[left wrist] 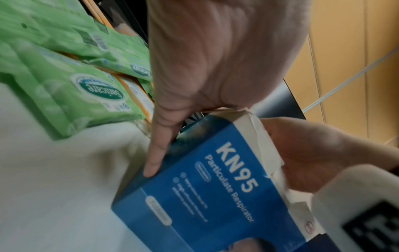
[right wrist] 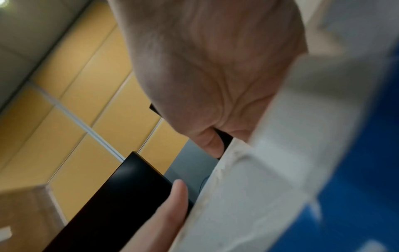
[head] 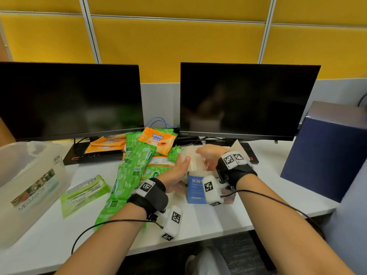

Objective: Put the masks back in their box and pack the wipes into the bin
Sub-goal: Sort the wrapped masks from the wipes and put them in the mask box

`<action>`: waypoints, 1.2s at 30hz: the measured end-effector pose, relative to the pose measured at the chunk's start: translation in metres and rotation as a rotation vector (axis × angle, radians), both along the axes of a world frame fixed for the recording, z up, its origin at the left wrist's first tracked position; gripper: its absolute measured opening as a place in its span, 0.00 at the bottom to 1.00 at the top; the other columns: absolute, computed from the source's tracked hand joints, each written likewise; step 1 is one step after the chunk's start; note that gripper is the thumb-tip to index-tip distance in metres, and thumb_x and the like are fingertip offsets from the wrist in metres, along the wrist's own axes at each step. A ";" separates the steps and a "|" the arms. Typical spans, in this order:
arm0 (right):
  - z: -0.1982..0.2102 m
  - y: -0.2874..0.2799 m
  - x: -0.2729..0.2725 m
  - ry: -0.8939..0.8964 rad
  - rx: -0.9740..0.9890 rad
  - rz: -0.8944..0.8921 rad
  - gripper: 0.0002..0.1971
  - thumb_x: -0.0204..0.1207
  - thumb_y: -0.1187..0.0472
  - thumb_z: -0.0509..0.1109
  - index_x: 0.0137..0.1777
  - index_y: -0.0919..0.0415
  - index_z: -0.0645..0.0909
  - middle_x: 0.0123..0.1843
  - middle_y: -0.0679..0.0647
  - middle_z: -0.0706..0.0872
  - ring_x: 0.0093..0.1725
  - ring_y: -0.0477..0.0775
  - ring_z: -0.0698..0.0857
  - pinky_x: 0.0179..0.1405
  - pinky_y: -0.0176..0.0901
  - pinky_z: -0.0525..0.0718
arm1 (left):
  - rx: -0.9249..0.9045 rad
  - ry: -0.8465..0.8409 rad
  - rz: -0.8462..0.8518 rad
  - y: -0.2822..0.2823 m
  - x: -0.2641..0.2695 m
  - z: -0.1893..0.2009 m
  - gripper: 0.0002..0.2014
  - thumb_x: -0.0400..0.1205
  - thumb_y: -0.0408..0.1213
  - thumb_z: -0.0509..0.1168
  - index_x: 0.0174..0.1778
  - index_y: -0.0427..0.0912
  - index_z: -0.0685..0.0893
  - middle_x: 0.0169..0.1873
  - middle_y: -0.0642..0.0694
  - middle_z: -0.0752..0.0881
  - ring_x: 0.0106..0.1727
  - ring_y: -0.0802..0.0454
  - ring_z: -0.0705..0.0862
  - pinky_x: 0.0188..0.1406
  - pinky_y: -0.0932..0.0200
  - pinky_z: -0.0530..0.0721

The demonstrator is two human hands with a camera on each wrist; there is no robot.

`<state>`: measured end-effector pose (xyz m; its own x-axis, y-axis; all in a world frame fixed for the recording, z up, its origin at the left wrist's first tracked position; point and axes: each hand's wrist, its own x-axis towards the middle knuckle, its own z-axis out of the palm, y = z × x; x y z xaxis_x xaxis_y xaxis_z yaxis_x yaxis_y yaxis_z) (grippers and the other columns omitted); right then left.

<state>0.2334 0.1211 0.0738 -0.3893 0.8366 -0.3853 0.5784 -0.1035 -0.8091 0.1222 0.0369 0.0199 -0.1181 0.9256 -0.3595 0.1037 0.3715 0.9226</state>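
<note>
Your right hand (head: 210,157) and left hand (head: 178,168) clamp a stack of white masks (head: 195,161) from both sides, directly above the open blue box (head: 195,187) at frame centre. The stack must go straight down. I cannot count the masks. Roughly a dozen wipe packs (head: 137,165) lie left; one clear bin (head: 29,175) stands at the worktop's (head: 198,221) far left.

From my remote station, the head view looks forward and down across the desk (head: 198,219) from above, both forearms in frame. The left wrist view sits very close to the mask box (left wrist: 207,192), looking along the palm. The right wrist view (blurred) looks up past its palm. All three share that box (head: 193,187) (right wrist: 356,170).
</note>
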 end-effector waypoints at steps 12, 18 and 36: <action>0.042 -0.016 -0.022 -0.119 0.572 0.107 0.15 0.80 0.61 0.63 0.64 0.65 0.77 0.57 0.58 0.82 0.54 0.57 0.84 0.43 0.38 0.74 | 0.142 0.828 0.228 0.022 -0.071 -0.016 0.25 0.84 0.44 0.61 0.78 0.43 0.70 0.80 0.37 0.64 0.81 0.40 0.59 0.78 0.43 0.60; 0.019 -0.060 -0.096 0.008 0.616 0.423 0.18 0.81 0.62 0.63 0.71 0.59 0.76 0.64 0.57 0.83 0.51 0.52 0.82 0.48 0.40 0.77 | -0.277 1.072 -0.045 -0.001 -0.130 -0.033 0.33 0.77 0.57 0.67 0.78 0.67 0.63 0.83 0.43 0.34 0.82 0.33 0.31 0.75 0.22 0.43; -0.102 -0.017 -0.151 0.408 -0.146 -0.609 0.39 0.70 0.61 0.68 0.80 0.60 0.56 0.65 0.60 0.80 0.58 0.64 0.83 0.61 0.55 0.81 | 0.226 0.636 0.172 -0.008 -0.186 -0.070 0.33 0.77 0.46 0.70 0.78 0.43 0.69 0.79 0.42 0.65 0.79 0.44 0.65 0.76 0.50 0.67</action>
